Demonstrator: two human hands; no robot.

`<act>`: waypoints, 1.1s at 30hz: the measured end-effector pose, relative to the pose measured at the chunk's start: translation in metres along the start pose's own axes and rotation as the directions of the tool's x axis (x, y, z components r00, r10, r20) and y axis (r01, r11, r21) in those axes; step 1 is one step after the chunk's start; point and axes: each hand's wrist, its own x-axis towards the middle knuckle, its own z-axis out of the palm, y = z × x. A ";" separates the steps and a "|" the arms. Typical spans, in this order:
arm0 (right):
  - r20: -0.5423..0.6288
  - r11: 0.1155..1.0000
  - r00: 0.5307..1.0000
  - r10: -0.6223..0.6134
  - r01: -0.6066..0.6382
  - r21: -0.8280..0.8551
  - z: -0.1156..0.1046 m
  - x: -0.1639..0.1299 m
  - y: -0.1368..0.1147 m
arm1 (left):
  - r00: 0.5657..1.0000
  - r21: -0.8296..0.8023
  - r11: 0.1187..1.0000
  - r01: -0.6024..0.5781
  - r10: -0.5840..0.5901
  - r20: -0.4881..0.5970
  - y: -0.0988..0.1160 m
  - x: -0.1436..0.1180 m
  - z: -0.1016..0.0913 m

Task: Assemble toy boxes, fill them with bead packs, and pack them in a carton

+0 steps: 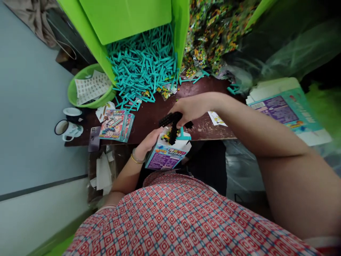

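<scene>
My left hand point(148, 145) is closed around the left side of an upright carton point(166, 156) with purple and light-blue print, its top flaps open. Over that opening, my right hand point(193, 106) grips black studded strips point(172, 125), which tilt down into the carton. A teal T-shaped piece point(183, 135) stands at the carton's right inner edge, just below my right fingers. Small yellow and green pieces point(166, 137) show inside. How deep the strips reach is hidden.
A green bin point(181, 39) spills teal T-shaped pieces. Bagged colourful pieces point(213, 39) heap at the back right. On the left are a green basket point(92, 103), mugs point(71, 129), a phone point(94, 138) and stacked packs point(114, 124). Flattened cartons point(287, 110) lie right.
</scene>
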 end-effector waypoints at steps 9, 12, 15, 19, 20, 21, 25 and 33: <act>-0.390 0.985 0.909 -0.149 0.103 -0.138 0.087 0.031 0.001 | 0.965 -0.226 0.969 -0.096 0.034 -0.260 -0.025 0.002 -0.035; -0.497 0.976 0.841 -0.214 0.170 -0.133 0.097 0.025 0.013 | 0.948 -0.211 0.969 -0.132 0.061 -0.312 -0.028 -0.003 -0.036; -0.403 0.960 0.877 -0.263 0.196 -0.199 0.111 0.024 0.014 | 0.964 -0.226 0.970 -0.092 0.031 -0.263 -0.027 -0.005 -0.031; -0.484 0.972 0.851 -0.204 0.117 -0.204 0.137 0.029 0.006 | 0.974 -0.232 0.969 -0.090 0.038 -0.222 -0.025 -0.005 -0.025; -0.496 0.979 0.852 -0.170 0.090 -0.181 0.143 0.031 0.003 | 0.974 -0.231 0.968 -0.101 0.048 -0.223 -0.025 -0.005 -0.024; -0.476 0.985 0.867 -0.145 0.080 -0.154 0.147 0.034 0.001 | 0.975 -0.234 0.967 -0.102 0.051 -0.216 -0.026 -0.006 -0.024; -0.429 0.986 0.891 -0.151 0.166 -0.003 0.153 0.036 -0.002 | 0.983 -0.254 0.961 -0.111 0.070 -0.168 -0.032 -0.010 -0.032; -0.574 0.567 0.689 0.442 0.281 0.774 0.186 0.031 0.045 | 0.988 -0.265 0.962 -0.067 0.028 -0.149 -0.033 -0.034 -0.043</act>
